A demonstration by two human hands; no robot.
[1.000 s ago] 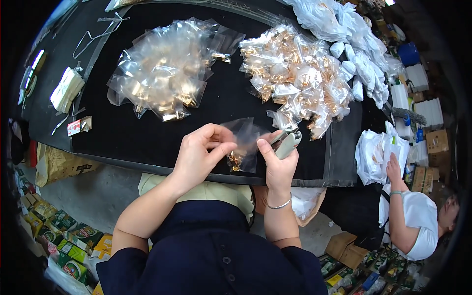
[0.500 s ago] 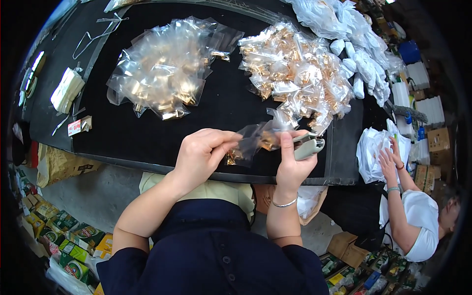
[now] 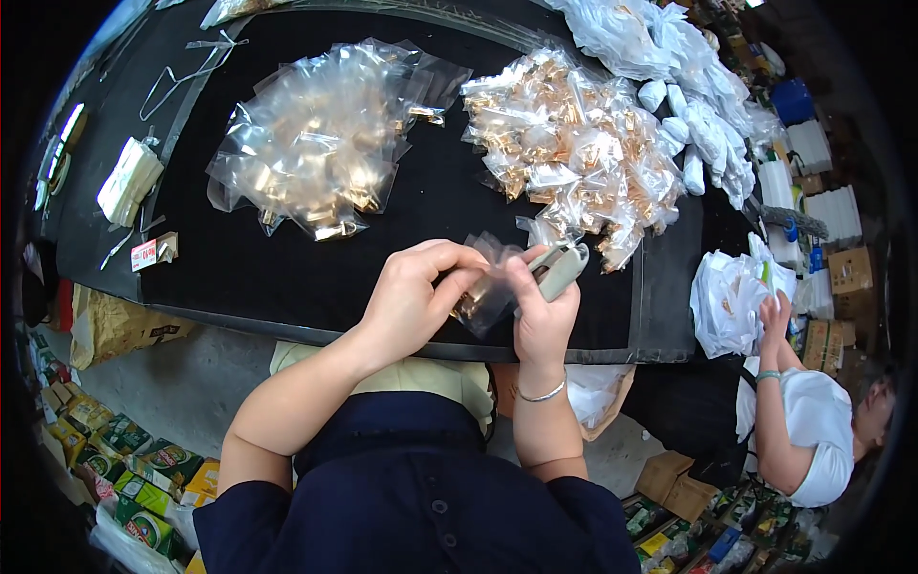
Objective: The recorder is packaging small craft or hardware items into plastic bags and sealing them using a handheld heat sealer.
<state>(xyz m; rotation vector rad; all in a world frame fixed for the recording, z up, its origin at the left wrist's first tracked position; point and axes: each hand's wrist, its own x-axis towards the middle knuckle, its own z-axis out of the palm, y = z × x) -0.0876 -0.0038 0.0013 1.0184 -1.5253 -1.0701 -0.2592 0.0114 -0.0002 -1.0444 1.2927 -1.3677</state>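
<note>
My left hand [image 3: 413, 290] pinches the top of a small clear plastic bag [image 3: 489, 308] with gold-coloured pieces inside, just above the near edge of the black table [image 3: 239, 287]. In my right hand [image 3: 547, 327] is a pale grey stapler [image 3: 564, 271], its jaw end beside the gathered bag; thumb and fingers wrap round it. My right thumb also meets the bag's top, and the fingers hide part of it. Beyond my left hand lies a loose heap of clear bags [image 3: 306, 143] with gold pieces. A denser heap of bunched bags [image 3: 574, 143] lies beyond the stapler.
A bundle of pale strips [image 3: 130, 184], a bent wire [image 3: 177, 86] and a small red-and-white box [image 3: 153, 252] lie at left. White plastic bags [image 3: 660, 48] are piled at far right. A co-worker's hand [image 3: 773, 320] is at a white bag [image 3: 722, 301] beyond the table's right end.
My right hand and the stapler have moved left, closer to my left hand. The bag's top is now bunched between both hands. The co-worker's hands have shifted.
</note>
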